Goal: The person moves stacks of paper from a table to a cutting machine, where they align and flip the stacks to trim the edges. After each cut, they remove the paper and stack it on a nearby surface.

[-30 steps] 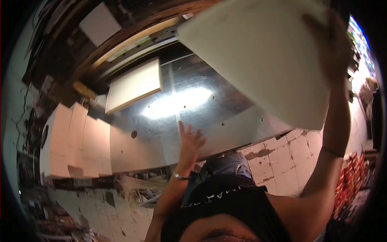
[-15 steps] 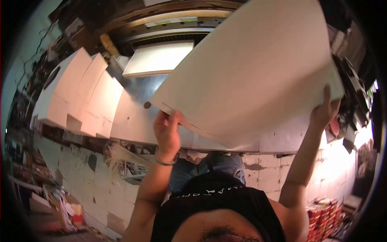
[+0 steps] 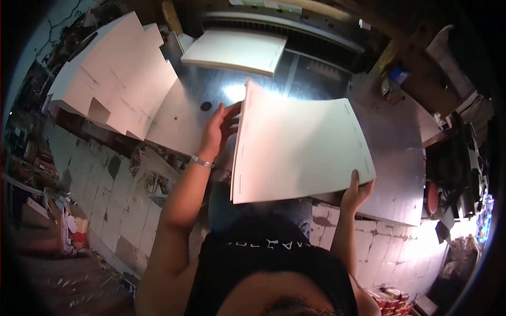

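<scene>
A stack of large white paper sheets (image 3: 300, 147), marked with short dark lines along its left and right edges, is held tilted above the metal table, its left side bent upward. My right hand (image 3: 357, 194) grips the lower right corner, thumb on top and fingers underneath. At the upper left edge is my left hand (image 3: 217, 129), its fingers stretched out against the paper's side and the thumb apart from it. The tips of those fingers are partly hidden by the stack.
Another pile of white sheets (image 3: 234, 50) lies at the back of the metal table (image 3: 392, 174), before a dark slotted machine part. Uneven stacks of white paper (image 3: 118, 79) stand at the left. A blue item (image 3: 399, 75) sits at the right back.
The paper has swung down from a raised, slanted position at upper right to in front of my body. My left hand has let go of its corner and moved to the side edge.
</scene>
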The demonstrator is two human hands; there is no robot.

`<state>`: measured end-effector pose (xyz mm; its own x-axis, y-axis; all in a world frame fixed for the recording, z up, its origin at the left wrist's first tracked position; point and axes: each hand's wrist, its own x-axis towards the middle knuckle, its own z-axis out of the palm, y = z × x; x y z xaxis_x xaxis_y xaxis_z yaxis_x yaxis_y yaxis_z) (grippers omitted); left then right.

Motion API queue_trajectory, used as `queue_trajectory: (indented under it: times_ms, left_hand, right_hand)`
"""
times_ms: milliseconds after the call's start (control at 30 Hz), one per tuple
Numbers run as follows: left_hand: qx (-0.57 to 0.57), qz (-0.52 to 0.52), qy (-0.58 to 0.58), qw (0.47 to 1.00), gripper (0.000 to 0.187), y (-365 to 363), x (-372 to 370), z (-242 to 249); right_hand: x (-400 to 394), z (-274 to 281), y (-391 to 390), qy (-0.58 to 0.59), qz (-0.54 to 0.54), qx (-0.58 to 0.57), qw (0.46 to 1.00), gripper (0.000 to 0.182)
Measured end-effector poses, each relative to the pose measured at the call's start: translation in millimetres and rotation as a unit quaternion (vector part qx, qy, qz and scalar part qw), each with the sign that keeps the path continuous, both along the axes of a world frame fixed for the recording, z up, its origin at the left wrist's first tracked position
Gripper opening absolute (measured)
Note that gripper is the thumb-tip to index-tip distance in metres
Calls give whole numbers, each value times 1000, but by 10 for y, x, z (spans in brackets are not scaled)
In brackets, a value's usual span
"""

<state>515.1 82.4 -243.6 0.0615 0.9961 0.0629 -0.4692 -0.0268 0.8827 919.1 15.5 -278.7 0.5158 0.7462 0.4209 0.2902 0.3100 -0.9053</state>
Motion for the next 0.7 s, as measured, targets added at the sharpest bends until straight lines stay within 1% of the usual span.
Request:
queue_trajectory:
  times_ms: [33, 67, 100, 133, 167, 233, 333, 400, 433, 500, 567, 600, 667, 700]
  left_hand:
    - [18, 0, -28, 999, 61, 10, 108, 23]
    - [65, -46, -44, 996, 59, 18, 247, 48]
    - [121, -75, -5, 990, 53, 50, 373, 95]
    - [203, -73, 150, 965, 47, 68, 464, 152]
    - [352, -39, 357, 864, 44, 92, 599, 268]
    - [358, -98, 431, 822, 47, 114, 883, 322]
    - [298, -30, 575, 762, 48, 116, 1213, 180]
    - [257, -29, 604, 754, 48, 148, 1316, 180]
    - [237, -29, 619, 748, 49, 166, 1352, 196]
    - [223, -32, 632, 742, 50, 167, 1393, 221]
    - [214, -33, 634, 743, 50, 151, 1422, 241]
    - [208, -37, 631, 747, 52, 144, 1418, 238]
    - [207, -45, 622, 754, 54, 156, 1389, 234]
    - [204, -36, 600, 773, 57, 155, 1372, 228]
  right_hand:
    - [4, -6, 27, -11, 2, -3, 1000, 26]
    - [44, -78, 52, -13, 10, -10, 1000, 28]
    - [34, -89, 62, -13, 11, -14, 1000, 27]
    - [15, -88, 80, -13, 11, -17, 1000, 27]
    - [1, -84, 84, -14, 10, -18, 1000, 27]
    - [-29, -56, 74, -27, -4, -35, 999, 27]
    - [-48, -17, 62, -58, -23, -52, 997, 26]
    - [-61, 17, 50, -70, -32, -64, 995, 26]
    - [-65, 17, 52, -56, -29, -63, 996, 25]
    - [-66, 10, 54, -29, -21, -59, 998, 24]
    - [-49, 8, 46, -46, -25, -72, 996, 25]
    - [-36, 12, 50, -54, -27, -78, 995, 25]
    - [-24, -48, 86, -26, -10, -56, 998, 26]
    - [-13, -59, 85, -13, -6, -44, 999, 26]
